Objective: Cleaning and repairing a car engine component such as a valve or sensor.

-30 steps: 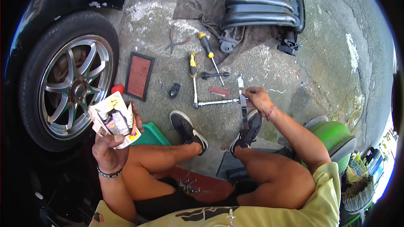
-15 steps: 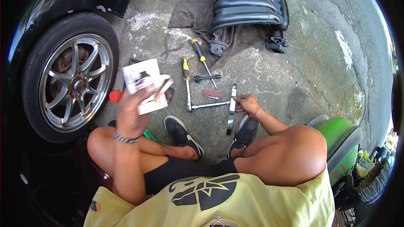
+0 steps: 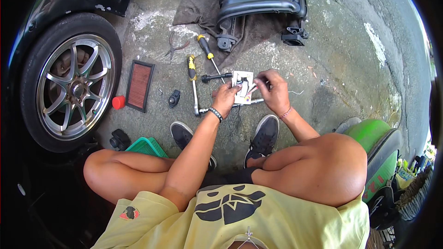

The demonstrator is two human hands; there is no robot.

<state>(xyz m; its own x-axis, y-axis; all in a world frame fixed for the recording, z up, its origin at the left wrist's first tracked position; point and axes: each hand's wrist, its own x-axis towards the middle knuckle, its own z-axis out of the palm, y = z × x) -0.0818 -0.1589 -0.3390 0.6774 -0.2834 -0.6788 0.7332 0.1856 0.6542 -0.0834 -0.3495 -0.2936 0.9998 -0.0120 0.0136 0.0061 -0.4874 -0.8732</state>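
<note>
A: Between the 2 hands, what do the fingers grip?

B: A small white packet (image 3: 242,86), held up over the concrete ground (image 3: 350,64). The left hand (image 3: 226,99) pinches its lower left edge; the right hand (image 3: 276,93) has its fingers (image 3: 264,79) closed on the packet's right side. Thin wires seem to hang below it, though they are too fine to be sure.

A: And just beneath?

B: A long silver wrench (image 3: 197,97) lies on the ground under the left wrist, which wears a dark beaded bracelet (image 3: 215,114). Beside it are 2 yellow-and-black screwdrivers (image 3: 205,48) and a black socket bar (image 3: 216,77).

A: Farther left?

B: Pliers (image 3: 173,48), a small black part (image 3: 174,97), a red flat air filter (image 3: 139,85), and a red cap (image 3: 118,102) touching the filter's corner. Next comes a car wheel (image 3: 69,80) with a silver alloy rim.

A: Up top?

B: A black ribbed intake manifold (image 3: 260,0) rests on a dark cloth (image 3: 194,9).

A: Near the person?

B: 2 black shoes (image 3: 263,136) planted below the hands, a green basket (image 3: 146,147) by the left knee, a green container (image 3: 371,133) by the right.
</note>
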